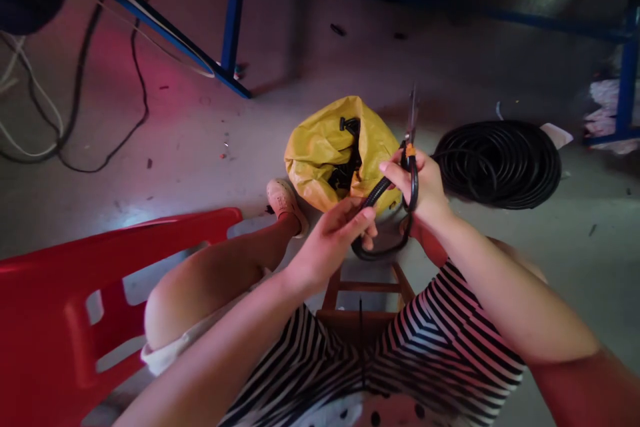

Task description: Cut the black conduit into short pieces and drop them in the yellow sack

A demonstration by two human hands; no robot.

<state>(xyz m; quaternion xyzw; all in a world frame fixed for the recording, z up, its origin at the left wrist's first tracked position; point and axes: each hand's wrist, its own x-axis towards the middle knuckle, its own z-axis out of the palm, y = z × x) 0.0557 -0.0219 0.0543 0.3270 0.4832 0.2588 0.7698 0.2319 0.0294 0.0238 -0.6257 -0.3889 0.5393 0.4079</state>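
Observation:
My right hand [425, 188] is closed around the black handles of a pair of scissors [413, 117], whose blades point away from me. A length of black ribbed tube [377, 191] is pinched in my left hand [345, 230]. From there the tube curves below my fingers and back up toward my right hand. Whether my right fingers also grip it, I cannot make out. Just beyond my hands, a crumpled yellow bag [320, 147] sits on the floor with black pieces inside its mouth. To the right lies a big coil of black tube [500, 163].
At the left is a red plastic chair [45, 293]. Blue metal frame legs [233, 20] stand ahead, with a blue crossbar above the floor. Dark cables [137, 73] trail at the upper left. Below my hands is a wooden stool [367, 287].

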